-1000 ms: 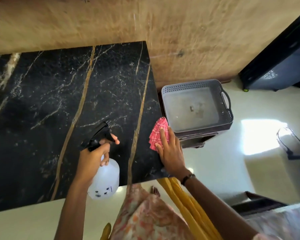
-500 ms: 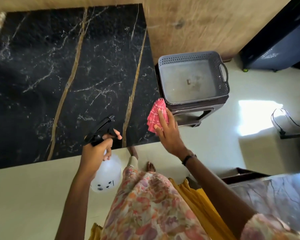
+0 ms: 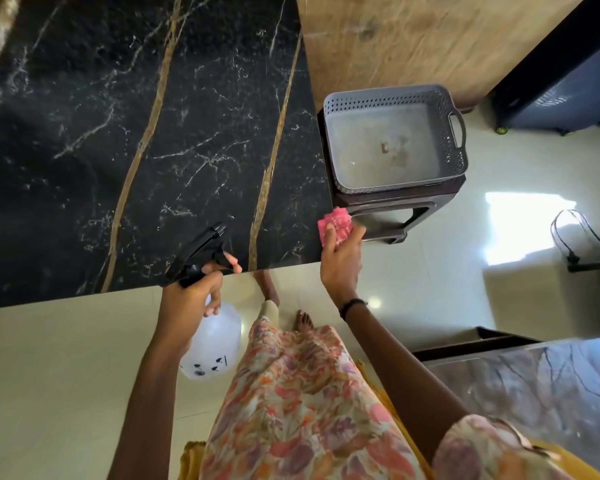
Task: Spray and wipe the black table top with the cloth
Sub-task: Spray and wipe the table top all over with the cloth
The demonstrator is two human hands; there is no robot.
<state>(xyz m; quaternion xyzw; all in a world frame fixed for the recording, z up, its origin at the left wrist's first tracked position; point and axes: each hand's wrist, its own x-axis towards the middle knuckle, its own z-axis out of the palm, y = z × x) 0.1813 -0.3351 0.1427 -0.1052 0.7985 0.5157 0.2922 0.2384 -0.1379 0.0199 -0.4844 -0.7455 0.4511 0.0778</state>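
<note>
The black table top (image 3: 84, 150), marbled with white and gold veins, fills the upper left. My left hand (image 3: 191, 299) grips a translucent white spray bottle (image 3: 212, 351) by its black trigger head, whose nozzle points over the table's near edge. My right hand (image 3: 340, 261) holds a folded pink checked cloth (image 3: 336, 223) just off the table's near right corner, lifted clear of the surface.
A grey perforated basket (image 3: 454, 154) sits on a dark brown stool (image 3: 406, 216) right of the table. A wooden wall (image 3: 430, 39) stands behind. A dark appliance (image 3: 568, 81) is at far right, a cable (image 3: 575, 233) on the cream floor, a glossy surface (image 3: 534, 382) lower right.
My right hand has lifted the cloth off the table's right edge and gathered it in the fingers. The view has drifted back from the table; the bottle hand now hangs over its near edge.
</note>
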